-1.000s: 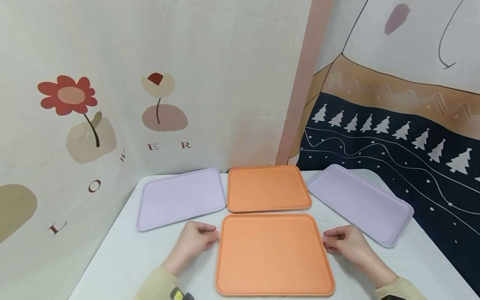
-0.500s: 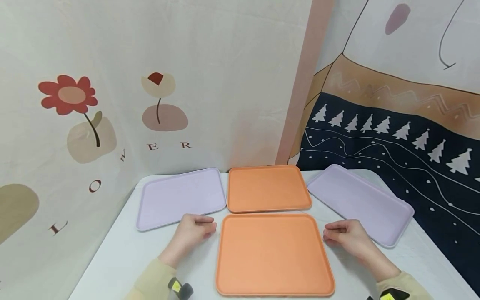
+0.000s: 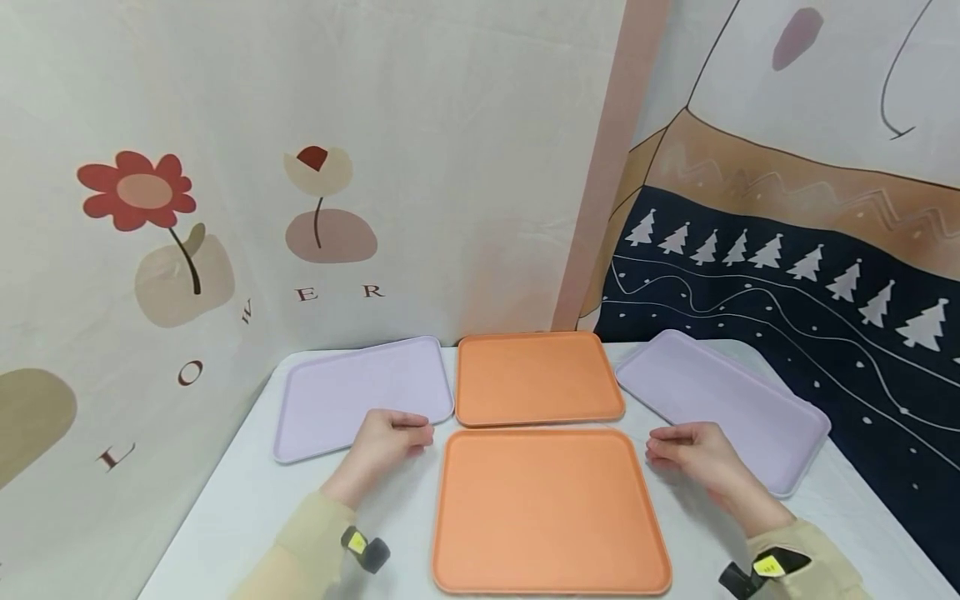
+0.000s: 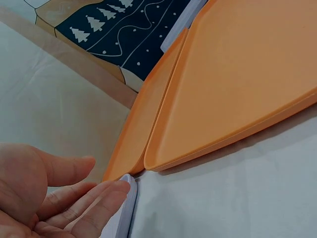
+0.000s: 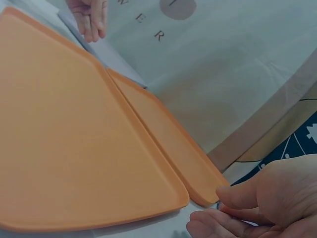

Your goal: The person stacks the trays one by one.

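Note:
Two orange trays lie one behind the other in the middle, a near one and a far one. Off the near tray's left edge, my left hand hovers with nothing in it, overlapping the front of the left lilac tray in the head view. In the left wrist view, the thumb of that hand stands apart from its relaxed fingers. My right hand, also holding nothing, is off the near tray's right edge, by the right lilac tray. The right wrist view shows its fingers loosely bent.
A white-covered table carries the trays. Behind it hangs a pale printed cloth with flowers and letters. At the right, a dark cloth with white trees runs down beside the table. Both sleeves bear a small wrist device.
Both hands have come away from the sides of the near orange tray, rising and moving toward the back. The trays have stayed in place.

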### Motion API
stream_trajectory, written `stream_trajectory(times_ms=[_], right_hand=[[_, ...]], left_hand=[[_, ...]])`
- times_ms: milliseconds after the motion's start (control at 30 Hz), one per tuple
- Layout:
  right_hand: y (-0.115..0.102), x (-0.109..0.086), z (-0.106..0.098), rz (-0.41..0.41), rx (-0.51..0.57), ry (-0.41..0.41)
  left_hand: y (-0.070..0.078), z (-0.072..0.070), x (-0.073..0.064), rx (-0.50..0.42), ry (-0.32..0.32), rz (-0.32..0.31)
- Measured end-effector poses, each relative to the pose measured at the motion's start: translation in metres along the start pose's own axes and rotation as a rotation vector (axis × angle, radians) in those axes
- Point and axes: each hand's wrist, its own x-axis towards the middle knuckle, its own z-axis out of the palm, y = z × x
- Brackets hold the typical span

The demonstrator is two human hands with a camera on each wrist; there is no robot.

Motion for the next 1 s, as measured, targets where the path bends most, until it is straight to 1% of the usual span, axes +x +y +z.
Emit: stream_trajectory(times_ms=[200,333,567,700,800,933,1000], right_hand=[[-0.003,0.011,-0.002,0.003,-0.003,0.016],[-0.005,0.018,-0.002,0.018,-0.006,0.022],[-0.007,0.030,-0.001,0.042,-0.046,0.037],[-0.006,0.036,-0.002,0.049,-0.037,0.043],[-0.006,0.041,-0.003,0.040,-0.035,0.042],[-0.005,0.049,-0.003,0.026,-0.062,0.046],[-0.006,0.052,-0.002,0.034,-0.075,0.052]], left_hand=[[0.006,0.003,0.010,0.005,-0.002,-0.003],[0.007,0.006,0.017,0.010,-0.001,0.005],[0.010,0.011,0.029,0.002,0.006,0.019],[0.012,0.014,0.038,-0.002,0.000,0.024],[0.013,0.016,0.043,-0.016,-0.007,0.016],[0.014,0.018,0.049,-0.010,-0.006,0.008],[0.015,0.019,0.051,0.002,-0.005,0.008]])
